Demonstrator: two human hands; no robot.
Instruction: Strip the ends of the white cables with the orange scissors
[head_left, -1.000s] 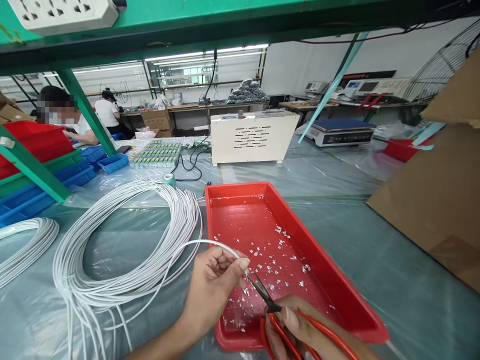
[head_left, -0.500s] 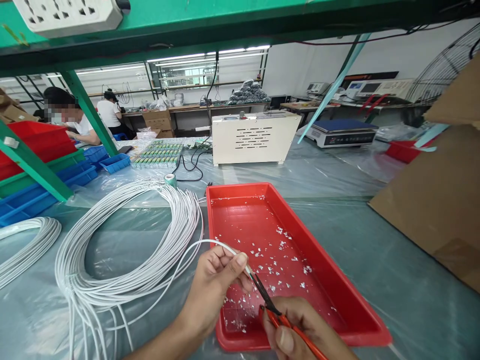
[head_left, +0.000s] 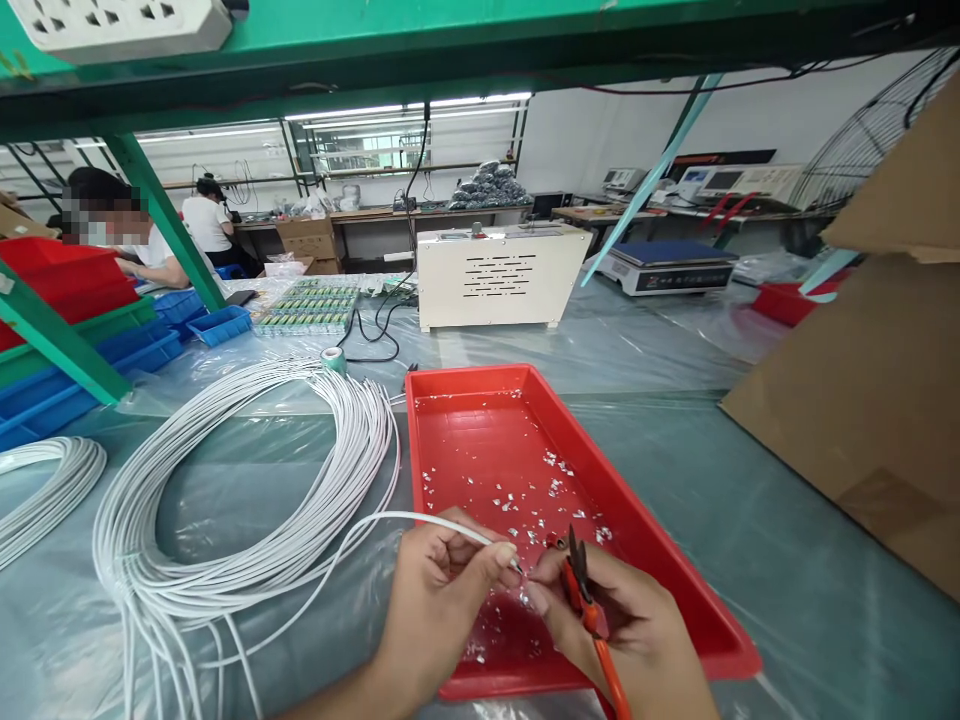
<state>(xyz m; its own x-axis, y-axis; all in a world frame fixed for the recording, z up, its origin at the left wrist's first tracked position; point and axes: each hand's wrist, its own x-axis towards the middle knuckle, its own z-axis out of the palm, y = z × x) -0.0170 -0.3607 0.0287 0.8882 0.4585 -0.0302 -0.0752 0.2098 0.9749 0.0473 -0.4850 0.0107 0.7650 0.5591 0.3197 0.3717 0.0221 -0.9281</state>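
A white cable (head_left: 442, 522) runs from the large coil (head_left: 360, 440) into my left hand (head_left: 442, 590), which pinches it close to its end. My right hand (head_left: 622, 620) keeps orange-handled cutting pliers (head_left: 581, 580) in its palm, their dark jaws pointing up and away from the cable. Its thumb and forefinger meet at the cable's tip, touching what looks like a shred of foil or thin wire, too small to make out. Both hands are over the near part of a red tray (head_left: 645, 520), where small silvery scraps (head_left: 555, 470) lie scattered.
Another white cable coil (head_left: 52, 495) lies at the far left, near stacked plastic bins (head_left: 75, 280). A beige metal box (head_left: 499, 280) and a weighing scale (head_left: 664, 268) stand behind the tray. Cardboard (head_left: 862, 420) rises on the right. A green shelf beam (head_left: 450, 60) crosses overhead. Two people sit further back.
The pliers' jaws have left the cable end and now point upward in my right hand. That hand's thumb and forefinger have come to the cable's tip. My left hand still pinches the cable.
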